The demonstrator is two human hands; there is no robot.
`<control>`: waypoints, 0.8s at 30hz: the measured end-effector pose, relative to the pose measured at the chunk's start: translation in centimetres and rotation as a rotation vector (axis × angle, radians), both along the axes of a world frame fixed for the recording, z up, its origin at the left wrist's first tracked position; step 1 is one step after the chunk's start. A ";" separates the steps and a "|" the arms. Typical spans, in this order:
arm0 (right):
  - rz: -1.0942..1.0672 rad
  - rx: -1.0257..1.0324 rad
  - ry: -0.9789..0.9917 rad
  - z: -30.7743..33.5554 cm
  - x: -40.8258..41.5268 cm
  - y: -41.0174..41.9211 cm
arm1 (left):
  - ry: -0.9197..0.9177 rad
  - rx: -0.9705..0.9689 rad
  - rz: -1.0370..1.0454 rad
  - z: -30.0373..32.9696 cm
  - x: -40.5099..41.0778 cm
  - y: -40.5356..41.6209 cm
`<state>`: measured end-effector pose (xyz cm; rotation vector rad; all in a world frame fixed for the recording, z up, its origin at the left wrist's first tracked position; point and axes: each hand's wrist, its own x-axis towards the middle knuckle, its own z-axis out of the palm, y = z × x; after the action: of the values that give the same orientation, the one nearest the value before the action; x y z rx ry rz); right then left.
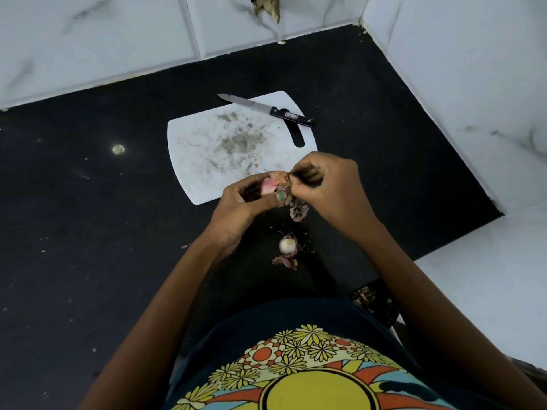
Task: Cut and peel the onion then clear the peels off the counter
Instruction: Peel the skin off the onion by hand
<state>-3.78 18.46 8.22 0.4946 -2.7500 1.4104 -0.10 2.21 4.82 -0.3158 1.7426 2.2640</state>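
My left hand [242, 202] grips a pinkish onion [270, 183] just above the near edge of the white cutting board [225, 149]. My right hand [328, 184] pinches a dry brown strip of the onion's skin at its right side. A loose peel [299, 211] hangs or lies just below the hands. A cut-off onion end with roots [287, 245] and another peel [285, 261] lie on the black counter [103, 217] nearer to me. A black-handled knife [266, 109] rests across the board's far corner.
White marble-look tiled walls [118, 39] close the counter at the back and on the right [473, 99]. A small pale speck [118, 149] lies on the counter to the left. The board is stained with dark crumbs. A dark container with scraps [373, 303] sits below the counter edge at right.
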 end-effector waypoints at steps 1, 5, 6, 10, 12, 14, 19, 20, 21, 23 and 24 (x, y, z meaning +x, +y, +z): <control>-0.046 -0.069 -0.064 -0.1 -0.1 0.1 | -0.003 0.030 -0.001 0.1 0.1 0.1; -0.264 -0.357 -0.350 -1.0 -0.3 0.3 | -0.029 0.133 0.012 0.5 0.2 0.3; -0.322 -0.476 -0.465 -1.2 -0.3 0.2 | -0.033 0.143 0.015 0.6 0.3 0.3; -0.488 -0.593 -0.646 -2.5 0.0 0.6 | -0.031 0.153 0.025 0.8 0.3 0.3; -0.493 -0.350 -0.545 -3.5 0.3 1.3 | -0.020 0.145 0.017 0.9 0.4 0.2; -0.425 -0.043 -0.408 -4.4 0.5 2.0 | -0.011 0.146 0.012 0.9 0.4 0.2; -0.282 0.254 -0.215 -4.3 0.6 2.1 | 0.006 0.099 0.009 0.6 0.5 0.0; -0.274 0.214 -0.202 -3.7 0.6 1.9 | 0.012 0.085 0.005 0.5 0.5 0.0; -0.251 0.142 -0.231 -2.9 0.5 1.7 | 0.025 0.066 -0.003 0.5 0.4 0.0; -0.152 -0.097 -0.413 -1.0 0.5 1.2 | 0.054 0.011 -0.020 0.6 0.4 -0.1; -0.097 -0.225 -0.517 -0.3 0.5 1.0 | 0.069 -0.022 -0.029 0.6 0.4 0.0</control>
<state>-3.28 19.41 7.94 -0.0204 -2.8553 2.0277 0.26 2.19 5.44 -0.2181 1.7949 2.2623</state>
